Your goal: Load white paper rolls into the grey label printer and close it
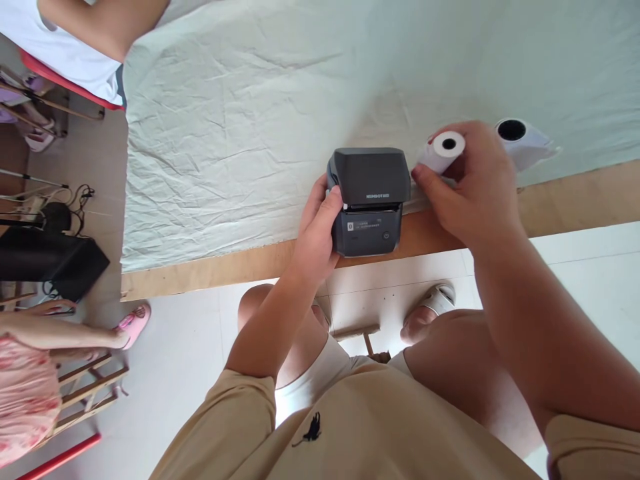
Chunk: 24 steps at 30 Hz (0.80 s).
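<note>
A dark grey label printer (369, 175) sits at the table's front edge, its lid facing up and a slot across its middle. My left hand (320, 223) grips the printer's left side, with the thumb near the slot. To the right of the printer, my right hand (470, 180) holds a small white paper roll (440, 153) between thumb and fingers, its dark core facing up. Just beyond that hand stands a larger white roll (525, 143) with a wide black core and a loose end on its right.
A pale green cloth (240, 133) covers the wooden table (210, 273). A person's arm (105, 23) rests at the upper left. Another person in a pink floral garment (27, 393) is at lower left, near a black box (75, 267) and a wooden rack (90, 390).
</note>
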Each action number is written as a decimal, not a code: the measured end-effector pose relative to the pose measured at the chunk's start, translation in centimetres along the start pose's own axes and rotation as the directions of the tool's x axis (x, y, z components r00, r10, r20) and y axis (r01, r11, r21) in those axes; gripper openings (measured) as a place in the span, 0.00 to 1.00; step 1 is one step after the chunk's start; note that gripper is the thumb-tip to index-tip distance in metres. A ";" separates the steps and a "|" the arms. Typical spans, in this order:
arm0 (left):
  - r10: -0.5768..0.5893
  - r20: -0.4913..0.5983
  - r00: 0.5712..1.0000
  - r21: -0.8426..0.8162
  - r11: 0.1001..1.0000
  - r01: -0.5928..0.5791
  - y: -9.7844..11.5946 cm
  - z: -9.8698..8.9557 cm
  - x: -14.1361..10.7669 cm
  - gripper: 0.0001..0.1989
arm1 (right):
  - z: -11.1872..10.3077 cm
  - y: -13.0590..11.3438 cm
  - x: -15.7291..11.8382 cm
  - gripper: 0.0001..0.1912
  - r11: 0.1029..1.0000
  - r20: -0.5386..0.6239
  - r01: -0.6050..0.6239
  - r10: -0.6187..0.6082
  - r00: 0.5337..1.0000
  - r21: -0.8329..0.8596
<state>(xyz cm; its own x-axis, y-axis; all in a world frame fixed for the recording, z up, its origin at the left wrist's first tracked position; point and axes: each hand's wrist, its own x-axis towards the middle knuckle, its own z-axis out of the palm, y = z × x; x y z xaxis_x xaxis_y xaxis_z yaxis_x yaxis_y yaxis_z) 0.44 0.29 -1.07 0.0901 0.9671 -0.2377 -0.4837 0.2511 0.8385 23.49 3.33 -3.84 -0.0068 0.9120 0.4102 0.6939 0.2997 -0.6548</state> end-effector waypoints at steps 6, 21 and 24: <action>0.030 0.008 1.000 0.035 0.999 -0.031 -0.1 0.0 0.0 0.13 | -0.8 -2.6 -0.5 0.30 0.982 -0.006 0.020 -0.021 1.000 -0.186; -0.046 0.140 0.989 0.068 0.997 0.037 0.4 0.0 -0.3 0.21 | -1.7 -7.5 -0.6 0.11 0.991 -0.297 0.111 -0.083 0.951 0.079; -0.051 0.102 0.994 0.063 0.997 0.044 0.3 0.0 -0.4 0.21 | -3.7 -7.0 0.0 0.19 0.995 -0.175 0.025 -0.008 0.985 0.094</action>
<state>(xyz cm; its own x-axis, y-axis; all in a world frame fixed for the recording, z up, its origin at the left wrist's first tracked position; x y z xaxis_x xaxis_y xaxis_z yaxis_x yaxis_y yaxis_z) 0.28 0.04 -0.70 0.2026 0.9522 -0.2287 -0.4231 0.2957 0.8564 21.25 0.16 3.08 0.1135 0.8465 0.5201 0.6225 0.3474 -0.7013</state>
